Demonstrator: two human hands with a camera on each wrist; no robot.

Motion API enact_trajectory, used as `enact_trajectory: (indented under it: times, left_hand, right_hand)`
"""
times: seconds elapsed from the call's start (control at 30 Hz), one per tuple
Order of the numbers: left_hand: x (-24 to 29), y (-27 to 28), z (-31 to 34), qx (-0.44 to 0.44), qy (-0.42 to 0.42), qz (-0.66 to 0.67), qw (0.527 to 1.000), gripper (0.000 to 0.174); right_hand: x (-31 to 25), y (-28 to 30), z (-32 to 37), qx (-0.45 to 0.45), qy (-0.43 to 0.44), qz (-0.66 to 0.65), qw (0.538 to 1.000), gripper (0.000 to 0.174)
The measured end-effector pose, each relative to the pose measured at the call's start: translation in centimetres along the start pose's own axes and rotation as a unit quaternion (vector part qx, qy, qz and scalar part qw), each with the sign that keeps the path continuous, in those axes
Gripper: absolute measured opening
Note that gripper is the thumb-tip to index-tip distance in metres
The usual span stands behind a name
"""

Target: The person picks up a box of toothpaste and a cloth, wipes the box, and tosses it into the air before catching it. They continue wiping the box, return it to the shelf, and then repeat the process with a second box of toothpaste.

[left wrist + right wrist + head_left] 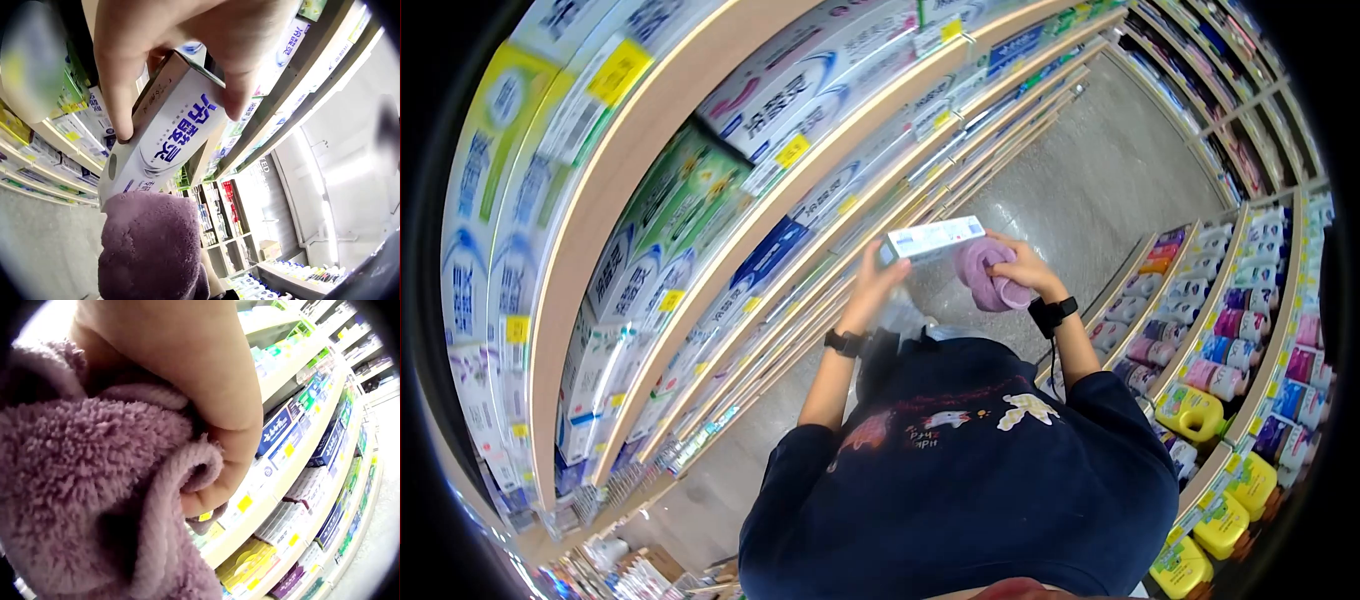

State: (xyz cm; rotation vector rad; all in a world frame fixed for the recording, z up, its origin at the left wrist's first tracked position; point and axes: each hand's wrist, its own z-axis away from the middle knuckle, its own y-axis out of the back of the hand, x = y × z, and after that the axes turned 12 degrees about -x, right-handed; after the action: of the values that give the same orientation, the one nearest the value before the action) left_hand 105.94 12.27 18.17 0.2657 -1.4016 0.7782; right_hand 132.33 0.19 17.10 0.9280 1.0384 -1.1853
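Observation:
A white box with blue lettering [935, 238] is pinched at one end by the left hand [874, 285]. In the left wrist view the thumb and fingers of that hand [187, 37] lie on opposite sides of the box [178, 128]. The right hand [1025, 272] grips a bunched purple cloth [980, 268], beside the other end of the box. Up close in the right wrist view, fingers of the right hand [219, 394] curl into folds of the fluffy cloth [75, 462]. The cloth [150, 244] overlaps the lower end of the box in the left wrist view; whether they touch, I cannot tell.
Shelves of boxed goods [670, 210] rise along the left, their edges close to the left hand. Lower shelves with bottles [1220, 330] stand at the right. Grey floor [1090, 150] runs between them. Something translucent [910, 315] hangs near the torso.

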Motion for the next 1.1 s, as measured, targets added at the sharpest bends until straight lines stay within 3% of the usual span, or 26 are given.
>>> enact_trajectory:
  times: [0.07, 0.2, 0.27, 0.33, 0.43, 0.57, 0.63, 0.73, 0.77, 0.87, 1.1]
  left_hand:
    - [0.3, -0.4, -2.7, -0.012, 0.025, 0.148, 0.989, 0.057]
    - [-1.1, 0.0, -8.1, -0.077, 0.055, 0.196, 0.976, 0.043]
    - [-1.1, -0.3, -10.3, -0.090, 0.064, 0.176, 0.978, 0.038]
    - [-0.9, -0.5, -12.5, -0.079, 0.090, 0.158, 0.980, 0.037]
    - [-1.5, 0.0, -15.9, -0.102, 0.119, 0.159, 0.975, 0.036]
    - [-1.2, -0.5, -18.8, -0.105, 0.133, 0.131, 0.977, 0.040]
    - [-0.3, -1.1, -19.7, -0.118, 0.191, 0.041, 0.974, 0.050]
    - [-0.1, -2.0, -20.7, -0.117, 0.165, 0.016, 0.979, 0.059]
    - [-1.5, -1.1, -21.3, -0.114, 0.195, 0.029, 0.974, 0.065]
    - [-4.1, -0.2, -22.3, -0.095, 0.158, 0.091, 0.979, 0.063]
    - [-6.0, -0.1, -21.4, 0.013, 0.141, 0.111, 0.984, 0.059]
  right_hand:
    - [0.4, 1.9, 0.4, 0.051, 0.005, 0.001, 0.999, 0.061]
    - [0.4, 4.8, 0.7, 0.103, 0.022, -0.082, 0.991, 0.061]
    - [1.2, 6.6, 0.4, 0.126, 0.020, -0.096, 0.987, 0.058]
    - [2.0, 8.7, -0.1, 0.142, -0.050, -0.098, 0.984, 0.050]
    - [1.6, 11.3, -0.9, 0.180, -0.051, -0.126, 0.974, 0.038]
    - [1.0, 15.5, -2.6, 0.189, -0.073, -0.106, 0.974, 0.039]
    - [0.6, 16.9, -3.7, 0.156, -0.067, -0.104, 0.980, 0.040]
    - [1.9, 19.2, -5.6, 0.110, -0.097, -0.026, 0.989, 0.040]
    - [1.5, 19.3, -6.1, 0.110, -0.069, -0.049, 0.990, 0.037]
    - [2.6, 20.5, -8.1, 0.095, -0.030, -0.004, 0.995, 0.039]
    - [4.0, 22.7, -13.1, -0.045, 0.038, 0.059, 0.997, 0.057]
